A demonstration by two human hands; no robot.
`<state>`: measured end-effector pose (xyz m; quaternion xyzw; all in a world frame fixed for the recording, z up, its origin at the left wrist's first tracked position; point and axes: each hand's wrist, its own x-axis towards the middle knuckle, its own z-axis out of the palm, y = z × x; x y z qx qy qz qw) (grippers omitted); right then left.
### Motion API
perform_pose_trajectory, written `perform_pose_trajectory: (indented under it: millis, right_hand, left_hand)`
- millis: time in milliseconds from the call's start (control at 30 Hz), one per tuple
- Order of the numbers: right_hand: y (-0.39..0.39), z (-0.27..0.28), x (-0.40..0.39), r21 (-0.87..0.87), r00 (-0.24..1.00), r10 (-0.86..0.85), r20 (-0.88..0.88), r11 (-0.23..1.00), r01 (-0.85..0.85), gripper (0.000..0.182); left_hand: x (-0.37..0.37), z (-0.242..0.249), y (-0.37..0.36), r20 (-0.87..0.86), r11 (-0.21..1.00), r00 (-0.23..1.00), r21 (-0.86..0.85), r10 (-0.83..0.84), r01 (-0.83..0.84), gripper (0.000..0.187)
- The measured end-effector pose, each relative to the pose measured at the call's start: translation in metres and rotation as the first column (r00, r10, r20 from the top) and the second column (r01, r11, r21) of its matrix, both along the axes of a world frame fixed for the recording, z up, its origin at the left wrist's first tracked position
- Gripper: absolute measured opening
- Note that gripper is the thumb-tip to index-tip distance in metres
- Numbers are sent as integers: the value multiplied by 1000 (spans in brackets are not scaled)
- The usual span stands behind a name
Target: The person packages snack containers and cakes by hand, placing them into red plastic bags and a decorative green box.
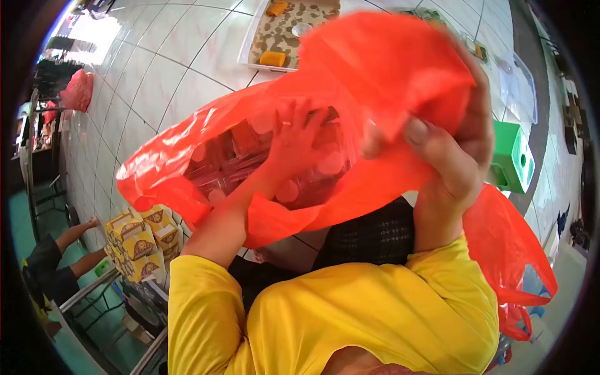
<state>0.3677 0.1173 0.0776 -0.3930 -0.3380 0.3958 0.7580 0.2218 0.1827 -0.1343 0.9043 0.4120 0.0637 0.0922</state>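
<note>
A large red plastic bag (300, 215) lies open across the middle of the head view. Inside it are several clear plastic containers (240, 147), tinted red by the bag, some with orange contents. My left hand (297, 140) reaches into the bag with its fingers spread, over the containers. My right hand (450, 147) grips the bag's gathered edge at the right, thumb towards me, and holds it raised. Part of that hand is hidden behind the plastic.
A white tray (247, 47) with orange pieces stands on the tiled floor at the top. At right are a green container (512, 156) and another red bag (500, 231). Yellow boxes (134, 240) are stacked at left, near another person's legs (78, 234).
</note>
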Motion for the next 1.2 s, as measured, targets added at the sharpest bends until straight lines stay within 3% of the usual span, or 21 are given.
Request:
perform_pose_trajectory:
  millis: [67, 133, 200, 267, 433, 500, 567, 600, 633, 667, 700, 733, 800, 833, 900, 933, 967, 1033, 1067, 1133, 1200]
  right_hand:
    - [17, -3, 0, 173, 986, 98, 135, 978, -121, 45]
    - [37, -13, -8, 534, 928, 28, 371, 811, -238, 34]
    - [53, 14, -18, 535, 555, -167, 815, 584, -610, 31]
    - [52, 44, -4, 170, 289, 116, 950, 585, -793, 34]
    - [93, -8, 79, 175, 588, 636, 500, 591, -788, 51]
    - [119, -54, 138, 49, 847, 451, 282, 874, -483, 48]
    - [153, -131, 211, -195, 989, 144, 31, 971, -136, 43]
    - [173, -219, 263, -291, 858, -108, 503, 913, 286, 46]
    - [149, -227, 274, -366, 559, -75, 826, 683, 632, 53]
    - [148, -312, 329, -337, 441, -52, 896, 565, 753, 61]
    - [137, -354, 350, -285, 281, 67, 957, 360, 888, 64]
    - [119, -362, 360, -325, 288, 163, 944, 299, 897, 70]
    - [104, -382, 371, -235, 171, 343, 923, 153, 960, 70]
    - [104, -391, 376, -245, 180, 336, 924, 160, 956, 70]
    - [98, -406, 383, -178, 61, 510, 858, 184, 967, 58]
    - [97, -413, 385, -4, -120, 445, 887, 267, 964, 40]
    - [96, -420, 386, -9, -113, 448, 887, 263, 965, 40]
    - [96, -429, 389, 165, -366, 522, 770, 391, 906, 27]
    - [94, -427, 386, 174, -369, 521, 769, 386, 906, 27]
    - [84, -420, 361, 248, -534, 412, 738, 570, 783, 24]
    - [69, -419, 326, 287, -579, 372, 725, 601, 746, 26]
  left_hand:
    - [-5, 2, -7, -15, 997, 997, -23, -70, 70, 73]
    - [-12, 11, 1, -43, 994, 993, -38, -108, 107, 72]
    - [-20, 17, 3, -97, 994, 989, -28, -109, 106, 70]
    - [-24, 23, 4, -146, 995, 985, -17, -95, 94, 69]
    - [-35, 32, 1, -214, 999, 976, -4, -50, 50, 66]
    - [-37, 37, 1, -230, 999, 972, 2, -42, 44, 64]
    - [-41, 40, 2, -245, 1000, 969, -1, -26, 26, 63]
    - [-42, 40, 2, -257, 1000, 966, -7, -18, 16, 62]
    - [-43, 42, 2, -270, 1000, 963, -9, -10, 7, 62]
    - [-44, 44, 2, -282, 1000, 959, -10, -2, -1, 61]
    - [-45, 45, 2, -291, 1000, 957, -7, 9, -11, 60]
    - [-46, 46, 2, -305, 1000, 952, -8, 18, -21, 60]
    - [-47, 49, 2, -324, 999, 945, -7, 38, -42, 58]
    - [-47, 50, 3, -337, 998, 940, -9, 51, -57, 58]
    - [-47, 51, 2, -358, 997, 931, -8, 73, -82, 56]
    - [-48, 53, 2, -364, 996, 928, -9, 76, -85, 56]
    - [-48, 53, 3, -372, 996, 924, -5, 83, -91, 55]
    - [-49, 54, 2, -381, 995, 919, 5, 96, -102, 54]
    - [-50, 54, 3, -381, 995, 919, 14, 100, -102, 53]
    - [-53, 54, 1, -377, 994, 920, 29, 109, -106, 52]
    - [-55, 55, 1, -371, 993, 921, 43, 115, -106, 51]
